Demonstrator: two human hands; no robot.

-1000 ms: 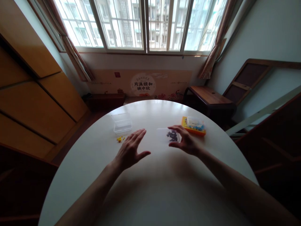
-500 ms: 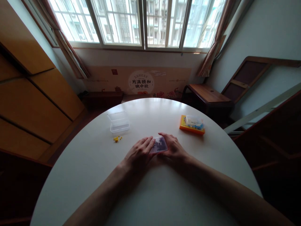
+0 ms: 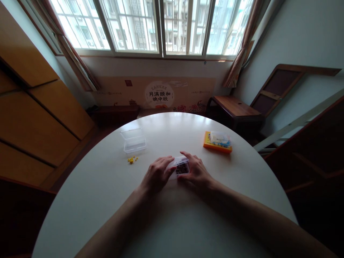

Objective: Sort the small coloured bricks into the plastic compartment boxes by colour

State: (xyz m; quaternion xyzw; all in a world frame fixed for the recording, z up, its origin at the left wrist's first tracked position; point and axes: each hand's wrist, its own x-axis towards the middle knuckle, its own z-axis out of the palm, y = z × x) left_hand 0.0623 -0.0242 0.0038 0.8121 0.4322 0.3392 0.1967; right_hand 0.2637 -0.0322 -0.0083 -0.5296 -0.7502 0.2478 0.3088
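Both forearms reach forward over the round white table [image 3: 172,222]. The left hand [image 3: 157,175] and right hand [image 3: 197,173], fingers curled, grip a small clear box [image 3: 182,167] of dark pieces between them. Farther off lie yellow beads [image 3: 131,159], an open clear case [image 3: 133,140] and an orange box [image 3: 217,142].

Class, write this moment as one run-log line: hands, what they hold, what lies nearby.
left hand: on small clear box | right hand: on same box | contents: dark pieces | nearby: open clear box, yellow bits, orange box
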